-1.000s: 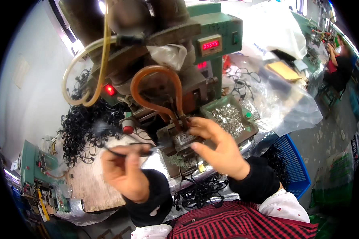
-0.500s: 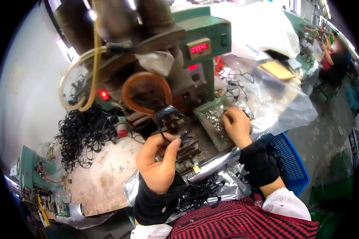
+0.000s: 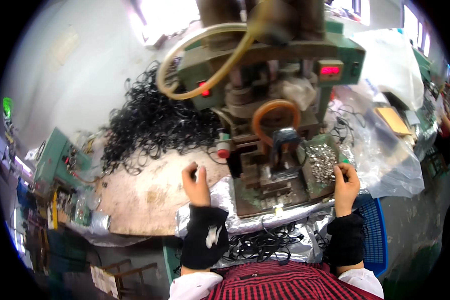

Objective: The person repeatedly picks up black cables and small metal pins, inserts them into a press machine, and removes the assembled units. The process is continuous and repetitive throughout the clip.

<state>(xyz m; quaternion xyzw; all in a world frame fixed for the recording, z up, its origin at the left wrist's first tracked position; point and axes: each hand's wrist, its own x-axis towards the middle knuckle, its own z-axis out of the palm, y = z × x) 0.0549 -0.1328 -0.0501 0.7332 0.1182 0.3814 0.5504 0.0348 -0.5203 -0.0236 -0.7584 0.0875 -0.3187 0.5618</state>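
My left hand [image 3: 197,187] is over the pale worktop, left of the press, its fingers curled and thumb close to the index finger. Anything between those fingertips is too small to make out. My right hand [image 3: 346,189] sits at the right edge of a green tray [image 3: 315,191] of small shiny metal pieces [image 3: 321,161]. Its thumb and fingertips are drawn together; what they hold, if anything, cannot be told. Between my hands stands the green press [image 3: 347,52], with a black cord [image 3: 284,139] at its tooling beside an orange-brown ring [image 3: 259,120].
A large heap of black cords [image 3: 155,120] lies at the back left. More cords [image 3: 265,245] rest on foil at the front edge. A red button [image 3: 223,150] juts from the press. A blue basket [image 3: 375,237] stands at right, below clear plastic sheeting [image 3: 390,165].
My view has swung left. My left hand has come away from the black cord at the tooling, over to the worktop. My right hand has shifted from the metal pieces to the tray's edge.
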